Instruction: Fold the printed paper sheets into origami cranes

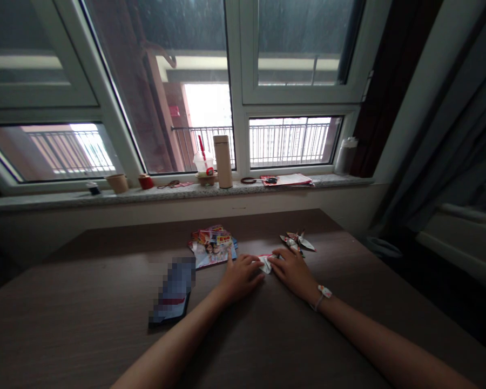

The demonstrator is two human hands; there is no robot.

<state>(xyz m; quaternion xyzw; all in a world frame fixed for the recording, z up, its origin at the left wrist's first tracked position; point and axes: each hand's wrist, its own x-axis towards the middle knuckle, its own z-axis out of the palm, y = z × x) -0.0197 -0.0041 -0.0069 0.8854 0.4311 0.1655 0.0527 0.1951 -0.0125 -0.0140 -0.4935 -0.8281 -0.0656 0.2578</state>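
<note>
A small white folded paper (pixel 265 265) with a red edge lies on the dark wooden table between my two hands. My left hand (pixel 243 274) grips its left side with bent fingers, the index finger reaching over the edge. From the right, my right hand (pixel 294 271) pinches the paper's other side, partly covering it. A band with a white charm circles my right wrist. Just beyond that hand rest folded paper cranes (pixel 298 241) with pointed wings. Colourful printed leaflets (pixel 213 247) are piled past my left hand. A phone (pixel 173 292) lies left of my left forearm, its screen blurred.
Behind the table (pixel 85 281) runs a stone windowsill (pixel 178 194). On it stand a tan thermos (pixel 222 162), a plastic cup with a red straw (pixel 203 163), a paper cup (pixel 117 183) and a pale bottle (pixel 346 155). Scissors (pixel 269 180) lie beside red-edged papers (pixel 294 179).
</note>
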